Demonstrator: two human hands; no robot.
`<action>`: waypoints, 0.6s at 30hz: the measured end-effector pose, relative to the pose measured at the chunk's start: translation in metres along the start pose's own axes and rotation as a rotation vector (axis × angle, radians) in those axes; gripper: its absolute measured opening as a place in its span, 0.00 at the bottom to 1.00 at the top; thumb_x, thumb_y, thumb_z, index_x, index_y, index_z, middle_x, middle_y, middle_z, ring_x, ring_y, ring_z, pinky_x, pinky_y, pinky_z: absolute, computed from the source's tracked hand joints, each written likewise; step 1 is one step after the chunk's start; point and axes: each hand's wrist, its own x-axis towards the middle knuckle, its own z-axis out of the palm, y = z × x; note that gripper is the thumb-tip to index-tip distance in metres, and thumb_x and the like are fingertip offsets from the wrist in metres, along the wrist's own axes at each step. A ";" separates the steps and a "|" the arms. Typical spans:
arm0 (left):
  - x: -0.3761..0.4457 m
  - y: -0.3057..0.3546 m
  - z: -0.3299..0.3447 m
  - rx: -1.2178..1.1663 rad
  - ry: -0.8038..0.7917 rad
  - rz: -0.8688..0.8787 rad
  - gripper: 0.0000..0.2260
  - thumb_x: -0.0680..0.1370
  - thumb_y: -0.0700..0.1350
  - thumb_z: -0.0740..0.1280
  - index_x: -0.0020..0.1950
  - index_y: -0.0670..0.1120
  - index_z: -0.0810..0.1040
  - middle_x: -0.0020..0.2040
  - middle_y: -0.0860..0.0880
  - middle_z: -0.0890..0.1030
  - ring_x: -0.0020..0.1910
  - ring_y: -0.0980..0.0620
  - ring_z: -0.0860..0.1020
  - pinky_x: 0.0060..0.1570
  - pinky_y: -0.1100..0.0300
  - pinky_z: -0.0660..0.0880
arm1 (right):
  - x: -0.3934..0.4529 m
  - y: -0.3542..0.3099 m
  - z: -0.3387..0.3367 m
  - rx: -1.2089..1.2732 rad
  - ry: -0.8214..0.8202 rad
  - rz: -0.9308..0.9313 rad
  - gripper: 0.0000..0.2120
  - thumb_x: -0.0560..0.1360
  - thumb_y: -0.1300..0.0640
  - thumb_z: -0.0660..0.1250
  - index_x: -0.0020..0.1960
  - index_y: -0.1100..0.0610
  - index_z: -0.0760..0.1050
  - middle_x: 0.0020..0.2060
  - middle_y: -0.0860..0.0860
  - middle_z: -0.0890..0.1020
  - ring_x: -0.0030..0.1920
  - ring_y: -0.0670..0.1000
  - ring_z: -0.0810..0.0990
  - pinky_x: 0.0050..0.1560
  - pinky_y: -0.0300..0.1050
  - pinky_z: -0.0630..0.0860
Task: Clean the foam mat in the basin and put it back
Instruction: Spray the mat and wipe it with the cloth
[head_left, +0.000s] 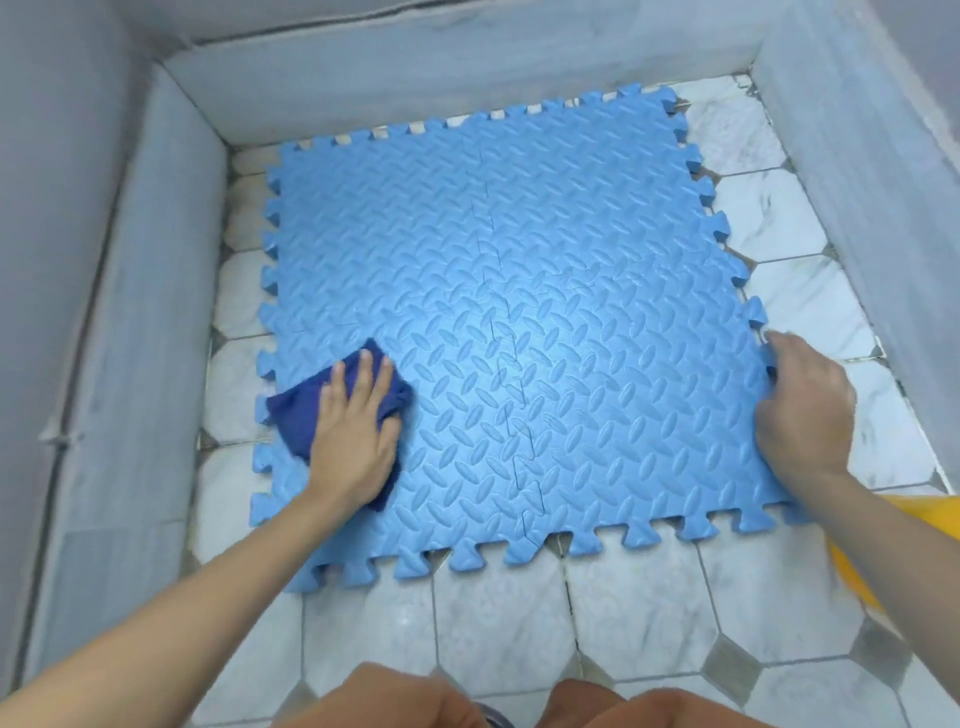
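Note:
A light blue foam mat (519, 312) of interlocking tiles with toothed edges lies flat on the tiled floor of the basin (779, 218). My left hand (353, 426) presses a dark blue cloth (296, 415) flat onto the mat's near left part, fingers straight and spread. My right hand (805, 410) grips the mat's right edge near the front corner, its fingers curled round the toothed border.
Low grey marble walls (130, 312) enclose the basin on the left, back and right. The floor is white marble tiles with grey diamond insets. A yellow object (893, 545) shows at the right edge. My knees (467, 696) are at the bottom.

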 end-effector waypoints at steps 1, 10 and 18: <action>-0.003 0.025 0.007 0.012 -0.048 0.156 0.32 0.74 0.54 0.45 0.79 0.51 0.52 0.79 0.49 0.48 0.78 0.43 0.43 0.75 0.42 0.47 | -0.001 -0.001 -0.001 -0.053 -0.005 -0.047 0.27 0.69 0.66 0.54 0.69 0.59 0.68 0.64 0.61 0.75 0.58 0.67 0.73 0.62 0.61 0.67; 0.008 0.086 0.026 0.190 -0.086 0.565 0.33 0.72 0.55 0.52 0.78 0.54 0.53 0.79 0.50 0.52 0.78 0.48 0.51 0.75 0.47 0.47 | 0.003 0.013 -0.001 -0.188 -0.118 -0.100 0.31 0.65 0.60 0.54 0.69 0.55 0.67 0.61 0.59 0.76 0.57 0.67 0.74 0.57 0.66 0.72; 0.054 -0.035 -0.013 0.073 0.146 -0.218 0.31 0.75 0.52 0.48 0.79 0.49 0.53 0.79 0.46 0.53 0.78 0.44 0.52 0.76 0.47 0.49 | 0.000 -0.008 -0.009 -0.095 -0.050 -0.055 0.30 0.66 0.62 0.52 0.67 0.60 0.71 0.64 0.61 0.74 0.60 0.67 0.71 0.58 0.64 0.71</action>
